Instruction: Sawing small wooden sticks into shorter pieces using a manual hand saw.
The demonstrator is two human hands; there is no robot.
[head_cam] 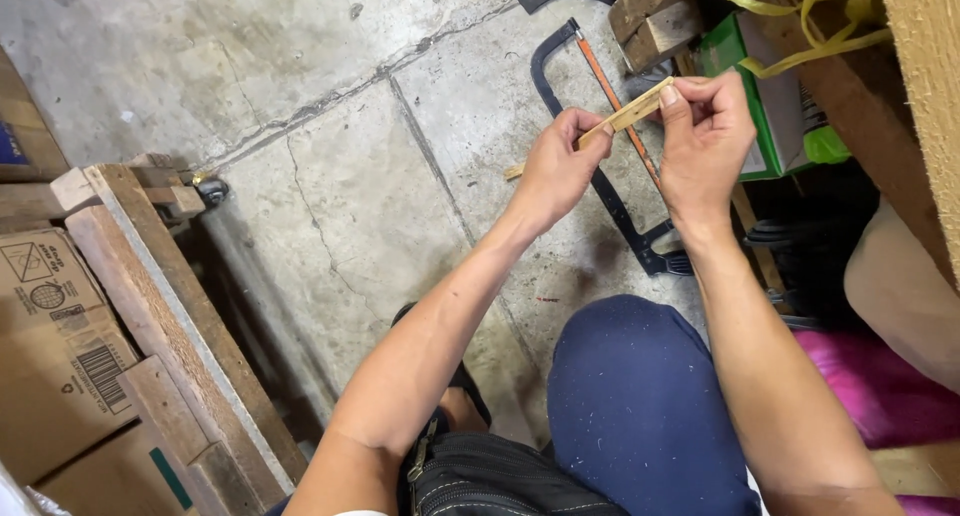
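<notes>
Far off to the left of my left hand I see cardboard boxes and a stack of wooden boards, with bare cracked concrete floor between them and my arm. That left hand is closed around the lower end of a thin wooden stick, fingers curled and thumb pressed on top. The stick slants up to the right, where my right hand pinches its upper end between thumb and fingertips, so both hands hold it in the air above my knee. Directly below the stick, on the floor, lies a hacksaw with a black frame and orange blade, untouched. Right of my right hand sit a green box and loose yellow strapping. I judge this as checking or lining up the stick; any next move calls for steady grip at both ends, since it looks slim enough to snap.
</notes>
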